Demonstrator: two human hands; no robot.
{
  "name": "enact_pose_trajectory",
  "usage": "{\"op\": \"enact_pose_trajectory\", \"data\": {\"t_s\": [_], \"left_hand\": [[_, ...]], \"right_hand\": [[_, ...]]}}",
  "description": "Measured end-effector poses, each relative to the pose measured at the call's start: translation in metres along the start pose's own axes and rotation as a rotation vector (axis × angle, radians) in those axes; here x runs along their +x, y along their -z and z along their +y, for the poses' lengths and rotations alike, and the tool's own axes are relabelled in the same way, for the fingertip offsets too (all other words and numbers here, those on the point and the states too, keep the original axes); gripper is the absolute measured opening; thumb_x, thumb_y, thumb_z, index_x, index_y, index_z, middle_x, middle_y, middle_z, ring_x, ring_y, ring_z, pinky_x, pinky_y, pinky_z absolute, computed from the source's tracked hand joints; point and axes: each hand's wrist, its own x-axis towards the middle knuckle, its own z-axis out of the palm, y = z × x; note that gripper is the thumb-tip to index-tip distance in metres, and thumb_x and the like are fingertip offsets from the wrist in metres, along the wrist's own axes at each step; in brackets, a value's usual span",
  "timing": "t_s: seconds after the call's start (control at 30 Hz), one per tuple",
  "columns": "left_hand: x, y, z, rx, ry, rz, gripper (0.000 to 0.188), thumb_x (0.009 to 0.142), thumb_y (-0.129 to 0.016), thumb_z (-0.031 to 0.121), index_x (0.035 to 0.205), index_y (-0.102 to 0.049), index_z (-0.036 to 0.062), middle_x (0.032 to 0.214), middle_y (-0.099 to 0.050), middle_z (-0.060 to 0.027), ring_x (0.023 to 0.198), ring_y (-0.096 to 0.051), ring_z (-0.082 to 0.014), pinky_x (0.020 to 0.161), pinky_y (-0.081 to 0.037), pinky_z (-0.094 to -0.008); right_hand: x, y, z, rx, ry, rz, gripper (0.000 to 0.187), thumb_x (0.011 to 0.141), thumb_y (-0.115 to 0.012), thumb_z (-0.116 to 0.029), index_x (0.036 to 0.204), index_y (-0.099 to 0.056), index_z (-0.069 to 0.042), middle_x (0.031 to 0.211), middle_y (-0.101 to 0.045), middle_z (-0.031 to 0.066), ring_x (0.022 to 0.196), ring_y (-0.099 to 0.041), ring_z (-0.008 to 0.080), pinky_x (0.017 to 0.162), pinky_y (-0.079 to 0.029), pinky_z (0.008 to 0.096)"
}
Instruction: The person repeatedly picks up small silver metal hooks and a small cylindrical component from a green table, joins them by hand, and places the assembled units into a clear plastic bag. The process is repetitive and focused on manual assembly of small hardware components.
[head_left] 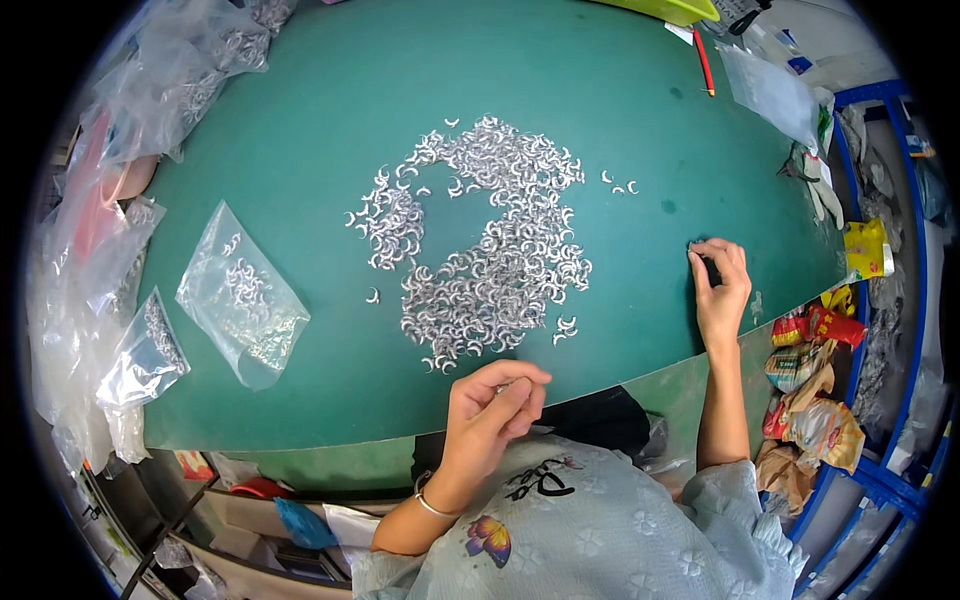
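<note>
Showing curled fingers, contents unclear, your left hand (488, 405) sits just nearside of the crescent pile (522, 242), your right hand (722, 285), likewise, well rightward.

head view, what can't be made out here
In the head view:
- Inside the left bare hand: hidden by its curled fingers.
- Dark speck at the right bare hand: too small to identify.
- Lime-green plastic container: cut off by the top edge.

A slender red implement (706, 65) is laid near a lime-green tray (672, 9) on the worktop (320, 110); at its right edge, a yellow packet (866, 250) is seen, flanked by blue shelving (888, 488).
</note>
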Motion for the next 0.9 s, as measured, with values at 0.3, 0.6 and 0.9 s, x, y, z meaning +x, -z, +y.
{"op": "enact_pose_trajectory", "data": {"t_s": [0.3,0.6,0.9], "left_hand": [[-0.007,-0.001,-0.007,0.035,0.049,0.048,0.018,0.086,-0.045,0.003,0.097,-0.058,-0.0033,0.063,-0.049,-0.0045,0.048,-0.032,-0.0037,0.042,-0.022,-0.0176],[-0.003,0.008,-0.002,0.057,0.006,0.024,0.017,0.086,-0.045,0.0,0.098,-0.057,-0.0009,0.069,-0.052,-0.0046,0.05,-0.031,-0.0032,0.043,-0.022,-0.0178],[0.003,0.021,0.005,0.003,0.009,0.045,0.014,0.088,-0.05,0.005,0.099,-0.057,0.0009,0.07,-0.052,-0.0041,0.051,-0.03,-0.0029,0.045,-0.022,-0.0177]], "right_hand": [[0.017,-0.019,-0.09,0.387,0.176,-0.33,0.032,0.073,-0.066,-0.007,0.104,-0.059,-0.003,0.108,-0.058,0.0115,0.103,-0.051,0.0288,0.087,-0.039,0.0356],[0.066,-0.088,-0.143,0.266,0.532,-0.332,0.03,0.076,-0.064,-0.012,0.104,-0.058,-0.004,0.113,-0.054,0.0084,0.11,-0.046,0.0275,0.089,-0.036,0.0389],[0.059,-0.086,-0.159,0.203,0.604,-0.608,0.035,0.079,-0.062,-0.018,0.109,-0.056,-0.002,0.126,-0.047,0.0117,0.127,-0.031,0.0314,0.102,-0.027,0.0451]]}}
